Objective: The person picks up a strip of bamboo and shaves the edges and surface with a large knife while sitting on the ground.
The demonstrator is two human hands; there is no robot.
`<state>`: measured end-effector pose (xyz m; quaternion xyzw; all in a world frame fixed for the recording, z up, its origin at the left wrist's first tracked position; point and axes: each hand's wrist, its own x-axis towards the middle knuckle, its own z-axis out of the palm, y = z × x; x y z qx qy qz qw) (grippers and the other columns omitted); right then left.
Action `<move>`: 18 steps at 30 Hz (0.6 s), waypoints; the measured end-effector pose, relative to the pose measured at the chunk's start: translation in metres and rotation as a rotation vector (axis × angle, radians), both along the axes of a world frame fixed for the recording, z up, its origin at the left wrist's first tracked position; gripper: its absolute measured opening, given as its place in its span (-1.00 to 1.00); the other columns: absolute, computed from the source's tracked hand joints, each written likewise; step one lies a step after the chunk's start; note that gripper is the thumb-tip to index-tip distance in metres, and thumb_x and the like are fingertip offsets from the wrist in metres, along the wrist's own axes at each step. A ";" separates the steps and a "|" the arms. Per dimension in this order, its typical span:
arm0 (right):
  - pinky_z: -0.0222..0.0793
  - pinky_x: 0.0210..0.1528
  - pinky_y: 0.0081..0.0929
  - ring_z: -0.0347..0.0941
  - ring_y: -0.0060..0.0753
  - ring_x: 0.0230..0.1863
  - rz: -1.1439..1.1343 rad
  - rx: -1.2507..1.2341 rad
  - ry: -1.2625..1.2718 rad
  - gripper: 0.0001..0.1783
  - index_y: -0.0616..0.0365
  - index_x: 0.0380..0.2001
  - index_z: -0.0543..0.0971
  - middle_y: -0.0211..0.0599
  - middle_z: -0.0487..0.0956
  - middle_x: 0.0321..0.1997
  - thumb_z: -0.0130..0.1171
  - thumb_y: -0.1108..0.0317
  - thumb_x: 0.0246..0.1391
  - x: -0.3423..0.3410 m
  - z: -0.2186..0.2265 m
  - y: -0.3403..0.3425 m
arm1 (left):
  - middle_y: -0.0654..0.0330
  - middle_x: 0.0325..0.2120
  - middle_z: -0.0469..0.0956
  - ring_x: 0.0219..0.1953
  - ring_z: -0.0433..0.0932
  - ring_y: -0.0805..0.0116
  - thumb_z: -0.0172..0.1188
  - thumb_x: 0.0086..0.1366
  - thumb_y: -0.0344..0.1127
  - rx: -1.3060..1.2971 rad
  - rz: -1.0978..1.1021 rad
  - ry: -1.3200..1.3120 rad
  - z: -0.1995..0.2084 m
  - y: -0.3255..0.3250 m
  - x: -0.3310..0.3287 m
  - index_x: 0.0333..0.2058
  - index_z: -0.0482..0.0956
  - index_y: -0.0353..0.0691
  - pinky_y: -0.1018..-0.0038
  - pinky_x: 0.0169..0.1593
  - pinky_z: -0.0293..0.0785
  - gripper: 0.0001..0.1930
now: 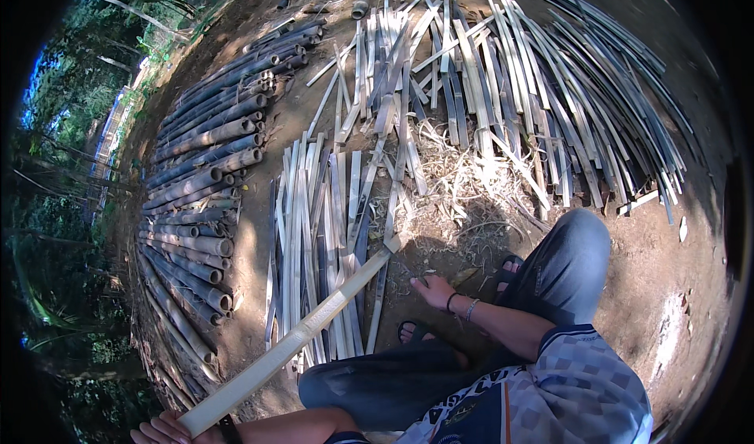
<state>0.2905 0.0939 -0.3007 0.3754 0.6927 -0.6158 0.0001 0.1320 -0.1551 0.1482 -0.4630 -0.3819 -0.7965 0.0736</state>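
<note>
A long pale split bamboo strip (290, 344) slants across the front of me, from lower left up toward the middle. My left hand (171, 430) is closed around its near end at the lower left. The strip's far end lies by the shavings, over other strips. My right hand (433, 293) is to the right of that end, apart from the strip, its fingers curled closed. Something thin and dark seems to stick out ahead of these fingers, too small to name. A pile of bamboo strips (314, 232) lies beneath the held one.
Whole bamboo poles (208, 179) are stacked on the left. Many split strips (581, 106) spread over the ground at the far right. Curly bamboo shavings (463, 181) heap in the middle. My bent knee (581, 244) and sandalled foot (415, 332) are close to my right hand.
</note>
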 end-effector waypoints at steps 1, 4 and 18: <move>0.37 -0.39 -0.18 0.51 -0.07 -0.51 0.053 0.032 0.070 -0.43 0.26 -0.55 0.47 -0.05 0.51 -0.63 -0.09 -0.09 0.19 -0.001 0.010 -0.010 | 0.23 -0.81 0.28 -0.85 0.20 0.44 -0.30 0.23 0.41 -0.001 -0.009 0.004 -0.001 0.000 0.000 -0.52 0.34 -0.25 0.58 -0.77 0.13 -0.29; 0.37 -0.33 -0.11 0.49 0.10 -0.43 0.285 -0.181 0.248 -0.42 0.28 -0.47 0.44 0.04 0.51 -0.58 -0.16 -0.10 0.21 -0.004 0.103 -0.032 | 0.31 -0.79 0.10 -0.85 0.07 0.57 -0.33 0.28 0.34 -0.024 0.039 0.023 -0.006 0.001 0.006 -0.58 0.13 -0.14 0.69 -0.78 -0.01 -0.40; 0.32 -0.44 -0.01 0.43 0.23 -0.54 0.455 -0.094 0.496 -0.58 0.32 -0.38 0.35 0.13 0.44 -0.68 -0.10 0.08 0.22 0.026 0.234 -0.080 | 0.31 -0.82 0.14 -0.91 0.12 0.60 -0.31 0.31 0.30 0.082 0.150 0.049 -0.006 0.016 0.019 -0.53 0.12 -0.13 0.73 -0.87 0.11 -0.44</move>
